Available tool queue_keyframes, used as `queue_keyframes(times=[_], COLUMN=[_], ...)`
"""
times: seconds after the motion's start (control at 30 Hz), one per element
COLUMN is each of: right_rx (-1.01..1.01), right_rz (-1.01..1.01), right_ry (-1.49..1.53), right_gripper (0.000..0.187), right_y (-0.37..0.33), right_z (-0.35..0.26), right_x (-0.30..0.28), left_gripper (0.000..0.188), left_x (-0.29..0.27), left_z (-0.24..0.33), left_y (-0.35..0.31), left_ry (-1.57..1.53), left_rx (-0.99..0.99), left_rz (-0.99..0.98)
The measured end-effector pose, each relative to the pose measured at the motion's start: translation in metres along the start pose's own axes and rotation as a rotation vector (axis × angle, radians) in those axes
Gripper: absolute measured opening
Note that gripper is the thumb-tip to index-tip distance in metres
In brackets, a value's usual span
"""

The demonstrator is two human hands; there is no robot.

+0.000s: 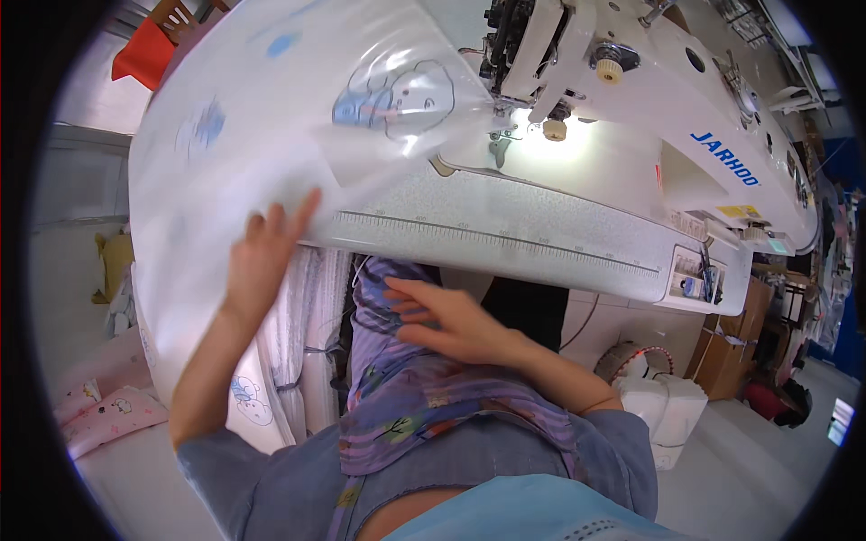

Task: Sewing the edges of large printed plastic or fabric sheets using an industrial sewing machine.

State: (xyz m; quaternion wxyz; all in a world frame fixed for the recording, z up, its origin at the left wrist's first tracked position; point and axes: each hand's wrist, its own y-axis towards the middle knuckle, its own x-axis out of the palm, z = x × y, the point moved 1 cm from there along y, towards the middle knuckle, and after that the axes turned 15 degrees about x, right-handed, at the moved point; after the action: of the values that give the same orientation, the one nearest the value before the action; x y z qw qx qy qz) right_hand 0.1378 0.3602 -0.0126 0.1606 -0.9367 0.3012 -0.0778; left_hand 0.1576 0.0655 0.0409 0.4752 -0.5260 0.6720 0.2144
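A large white sheet with a glossy see-through layer (298, 117) covers the left of the sewing table. It carries blue patches and a cartoon animal print, and its right-hand corner reaches the lit needle area of a white sewing machine (622, 68). My left hand (263, 257) is over the near part of the sheet, fingers spread and a little blurred; whether it presses down I cannot tell. Over my lap, in front of the table's near edge, my right hand (451, 323) hovers with its fingers stretched out and nothing in them.
A printed ruler scale runs along the metal table edge (505, 236). At the table's right end sits a small tray (696, 278) holding tools and a blue spool. Bundled white rolls (307, 316) stand below on the left. Cardboard boxes (726, 361) and a white wrapped bundle (658, 410) lie at the right.
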Motion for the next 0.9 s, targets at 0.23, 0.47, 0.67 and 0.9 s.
queue_keyframes(times=[0.23, 0.47, 0.67, 0.9], right_rx=[0.173, 0.234, 0.049, 0.195], right_rz=[0.032, 0.213, 0.409, 0.27], right_ry=[0.853, 0.555, 0.184, 0.356], right_gripper=[0.042, 0.033, 0.039, 0.032], right_y=[0.027, -0.019, -0.033, -0.037], right_z=[0.038, 0.044, 0.036, 0.067], right_x=[0.054, 0.044, 0.043, 0.05], left_gripper=[0.02, 0.043, 0.046, 0.05], left_x=[-0.087, -0.023, -0.026, -0.028], left_z=[0.027, 0.066, 0.061, 0.069], left_y=[0.084, 0.183, 0.183, 0.177], left_ry=[-0.801, -0.685, -0.6, -0.579], left_rx=[0.152, 0.191, 0.219, 0.191], left_rz=[0.293, 0.712, 0.581, 0.633])
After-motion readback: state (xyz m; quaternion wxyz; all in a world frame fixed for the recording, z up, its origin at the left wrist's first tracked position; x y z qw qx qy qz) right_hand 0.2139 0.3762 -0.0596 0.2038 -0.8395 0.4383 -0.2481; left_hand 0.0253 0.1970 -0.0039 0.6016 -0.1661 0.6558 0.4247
